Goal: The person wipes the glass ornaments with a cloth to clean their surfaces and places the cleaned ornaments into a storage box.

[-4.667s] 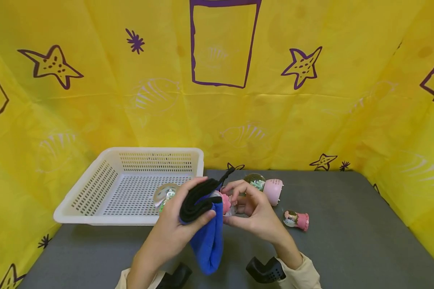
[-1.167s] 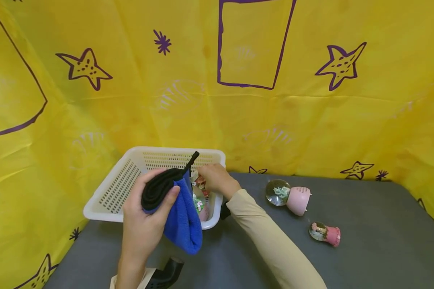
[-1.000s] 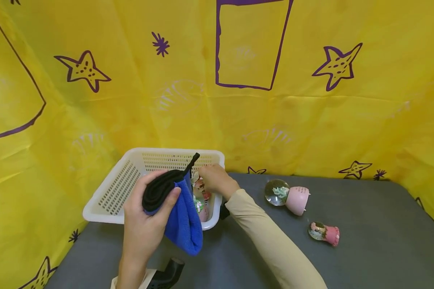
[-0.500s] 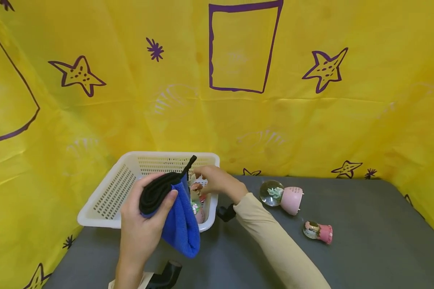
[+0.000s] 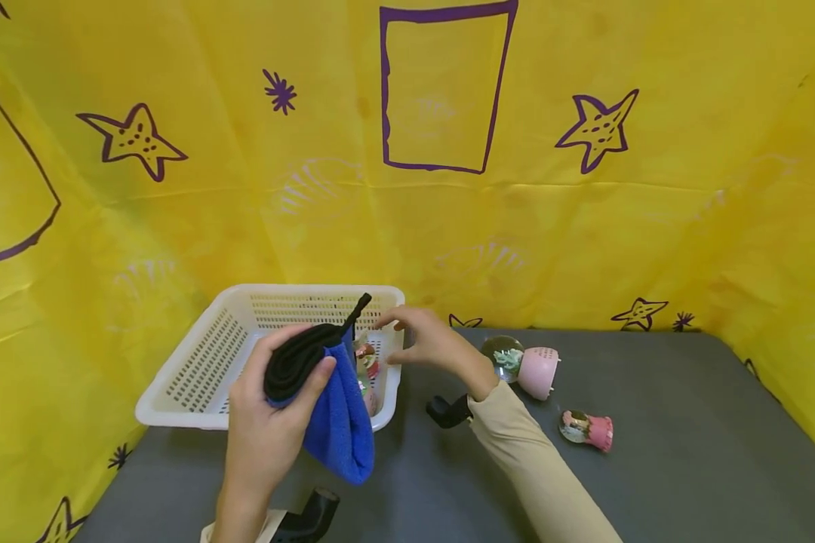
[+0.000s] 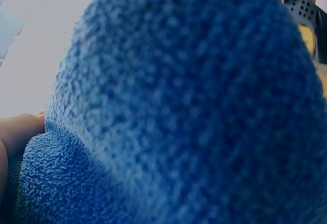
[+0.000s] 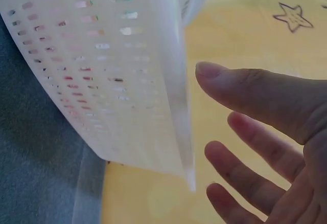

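My left hand (image 5: 265, 422) grips a folded blue cloth (image 5: 342, 434) with a black lining and a thin black loop; this cloth (image 6: 194, 101) fills most of the left wrist view. Just over the right rim of a white plastic basket (image 5: 395, 388), my right hand (image 5: 431, 343) holds nothing, its fingers spread and loosely bent. Inside the basket's right end lies a small snow globe (image 5: 367, 362) with red and pink parts, beside another globe (image 5: 370, 400) with a pink base; the cloth partly hides both. In the right wrist view, the thumb and fingers of the hand (image 7: 276, 147) stand apart beside the basket wall (image 7: 133, 132).
A larger snow globe with a pink base (image 5: 538, 372) lies on its side on the grey table (image 5: 665, 437), right of the basket. Nearer me lies a small pink-based globe (image 5: 587, 431). A yellow patterned cloth (image 5: 448, 226) hangs behind the table.
Earlier both hands held a small pink globe at the cloth. My right hand then reached into the basket, let go, and drew back rightward. My left hand keeps the cloth.
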Tool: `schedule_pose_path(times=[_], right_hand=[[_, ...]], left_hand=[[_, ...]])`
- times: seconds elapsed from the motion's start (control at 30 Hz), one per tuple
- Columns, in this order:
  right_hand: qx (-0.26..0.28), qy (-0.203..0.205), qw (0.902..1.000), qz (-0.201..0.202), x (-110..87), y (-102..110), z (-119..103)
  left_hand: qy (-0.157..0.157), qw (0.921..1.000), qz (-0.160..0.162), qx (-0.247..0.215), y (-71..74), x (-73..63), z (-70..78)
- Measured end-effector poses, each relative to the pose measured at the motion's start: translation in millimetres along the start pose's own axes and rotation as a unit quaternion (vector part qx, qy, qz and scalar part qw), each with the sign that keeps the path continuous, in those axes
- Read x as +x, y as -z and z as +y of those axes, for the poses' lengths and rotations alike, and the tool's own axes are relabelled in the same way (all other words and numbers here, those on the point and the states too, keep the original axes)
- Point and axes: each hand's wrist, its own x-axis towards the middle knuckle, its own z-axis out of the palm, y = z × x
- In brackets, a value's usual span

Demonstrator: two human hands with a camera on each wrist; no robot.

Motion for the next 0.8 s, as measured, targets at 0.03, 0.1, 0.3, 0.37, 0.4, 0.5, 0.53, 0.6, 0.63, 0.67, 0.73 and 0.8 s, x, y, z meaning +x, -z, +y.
schedule_pose_path(times=[0.03, 0.1, 0.3, 0.37, 0.4, 0.5, 0.53, 0.6, 0.63, 0.67, 0.73, 0.8], right_hand=[[-0.001, 0.003, 1.0, 0.006, -3.8, 1.0, 0.5], [-0.006, 0.0, 0.9998, 0.019, -12.4, 2.8, 1.5], [-0.001, -0.028, 0.9986, 0.044, -42.4, 8.0, 5.9], [0.015, -0.04, 0.9976, 0.054, -53.3, 9.4, 8.6], [0.024, -0.048, 0.9968, 0.059, -58.4, 10.0, 10.0], [0.038, -0.06, 0.9945, 0.077, -72.9, 10.9, 14.4], [0.041, -0.061, 0.9938, 0.083, -77.0, 11.2, 16.0], [0.039, -0.062, 0.9932, 0.091, -85.0, 11.6, 19.1], [0.037, -0.061, 0.9929, 0.095, -88.7, 11.9, 20.7], [0.033, -0.06, 0.9927, 0.099, -92.2, 12.5, 22.5], [0.02, -0.058, 0.9925, 0.105, -98.1, 14.4, 26.0], [0.005, -0.059, 0.9919, 0.112, -103.0, 17.7, 28.6]], left_hand=[[-0.002, 1.0, 0.002, 0.002, -0.1, -0.3, -0.4], [-0.013, 0.9999, 0.004, 0.005, -0.4, -0.6, -1.3], [-0.011, 0.9999, 0.0, 0.001, -0.8, -0.5, 0.9], [-0.004, 1.0, -0.004, -0.002, -1.1, -0.4, 2.7], [-0.003, 1.0, -0.006, -0.002, -1.3, -0.4, 3.4], [0.003, 0.9999, -0.014, -0.003, -2.1, -0.5, 5.0], [0.005, 0.9998, -0.017, -0.004, -2.4, -0.6, 5.1], [0.007, 0.9998, -0.02, -0.002, -3.0, -1.0, 5.1], [0.005, 0.9998, -0.021, 0.0, -3.3, -1.3, 4.9], [0.001, 0.9997, -0.022, 0.004, -3.7, -1.6, 4.6], [0.0, 0.9997, -0.024, 0.007, -4.3, -2.1, 4.5], [-0.001, 0.9997, -0.025, 0.008, -4.6, -2.5, 4.5]])
